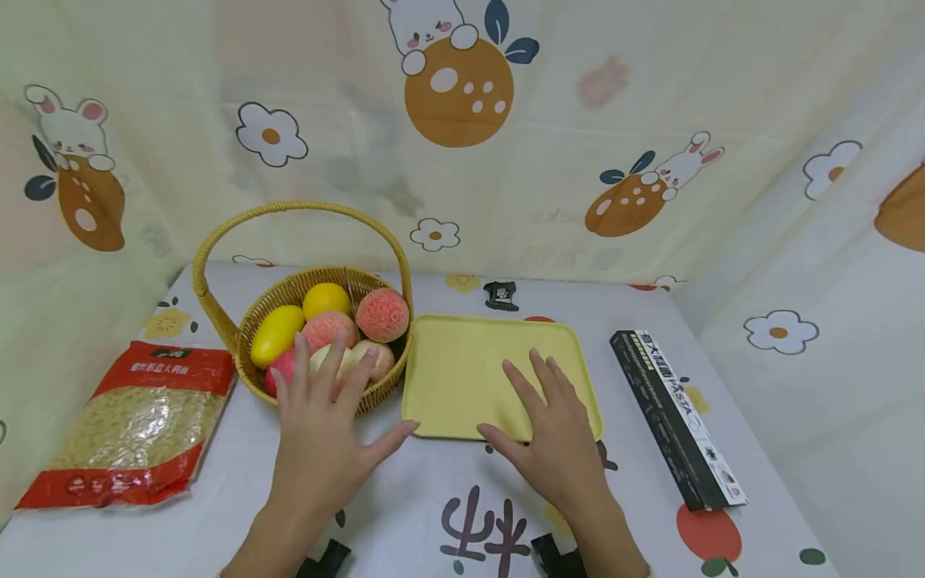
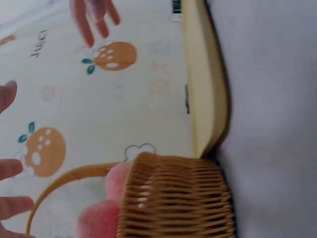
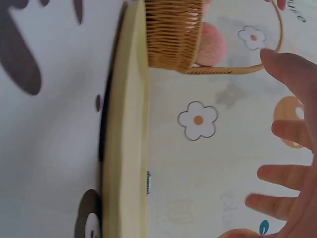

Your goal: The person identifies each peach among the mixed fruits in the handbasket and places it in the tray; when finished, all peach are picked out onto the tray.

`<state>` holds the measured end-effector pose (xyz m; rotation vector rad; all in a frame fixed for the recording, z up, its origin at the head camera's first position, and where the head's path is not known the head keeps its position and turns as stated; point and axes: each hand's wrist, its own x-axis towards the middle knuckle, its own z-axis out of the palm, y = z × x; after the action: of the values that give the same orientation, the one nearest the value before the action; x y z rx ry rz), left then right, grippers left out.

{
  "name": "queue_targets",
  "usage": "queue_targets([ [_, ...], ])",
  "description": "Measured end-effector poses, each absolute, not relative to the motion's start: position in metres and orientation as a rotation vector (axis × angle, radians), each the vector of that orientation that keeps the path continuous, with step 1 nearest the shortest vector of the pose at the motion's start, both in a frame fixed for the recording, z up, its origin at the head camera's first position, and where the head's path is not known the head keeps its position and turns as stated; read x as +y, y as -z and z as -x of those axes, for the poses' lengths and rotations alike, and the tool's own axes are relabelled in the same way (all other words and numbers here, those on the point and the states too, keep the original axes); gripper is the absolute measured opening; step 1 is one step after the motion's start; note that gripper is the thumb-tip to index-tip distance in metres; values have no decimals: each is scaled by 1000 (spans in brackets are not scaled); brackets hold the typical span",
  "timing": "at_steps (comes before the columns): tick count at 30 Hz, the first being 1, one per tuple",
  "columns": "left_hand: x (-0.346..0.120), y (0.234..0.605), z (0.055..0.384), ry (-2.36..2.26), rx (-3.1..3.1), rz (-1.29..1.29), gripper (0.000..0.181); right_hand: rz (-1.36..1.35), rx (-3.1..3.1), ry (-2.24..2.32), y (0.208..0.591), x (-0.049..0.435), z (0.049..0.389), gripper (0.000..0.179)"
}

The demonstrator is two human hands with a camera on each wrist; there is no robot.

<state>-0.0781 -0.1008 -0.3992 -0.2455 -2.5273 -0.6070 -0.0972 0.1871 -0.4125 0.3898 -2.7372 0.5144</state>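
Observation:
My left hand [image 1: 325, 429], fingers spread and holding nothing, is raised in front of a wicker basket [image 1: 249, 373] with a tall arched handle. In the basket sit a yellow mango [image 1: 278, 337], a round yellow fruit [image 1: 327, 299], pink fuzzy peaches [image 1: 383, 315] and paler round pieces, partly hidden behind my fingers in the head view. My right hand [image 1: 552, 437], also spread and holding nothing, overlaps the front right part of a yellow tray [image 1: 462, 369]. The wrist views show both hands up above the level of the tray and the basket rim.
At the left lies a red bag of pasta [image 1: 137, 425]. A long black pasta box [image 1: 675, 417] lies at the right. Behind the tray is a small black packet [image 1: 501, 295]. A patterned curtain [image 1: 347, 160] hangs behind the white-covered table [image 1: 405, 514].

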Motion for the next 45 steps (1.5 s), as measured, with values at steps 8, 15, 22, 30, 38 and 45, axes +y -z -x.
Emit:
queue_targets([
  [8,-134,391,78,993,-2117,279,42,-486,-2421,-716,411,201,85,55],
  [15,-164,392,77,1361,-2118,-360,34,-431,-2448,-900,414,212,79,52],
  [22,-187,403,90,1852,-1905,-860,56,-318,-2513,-1049,422,219,79,57],
  [30,-206,424,102,2406,-1714,-871,73,-177,-2632,-1146,428,224,81,63],
  [38,-210,434,107,2552,-1643,-797,75,-103,-2691,-1428,428,226,85,65],
  [45,-207,437,107,2538,-1661,-784,73,-169,-2690,-1620,421,226,94,72],
])
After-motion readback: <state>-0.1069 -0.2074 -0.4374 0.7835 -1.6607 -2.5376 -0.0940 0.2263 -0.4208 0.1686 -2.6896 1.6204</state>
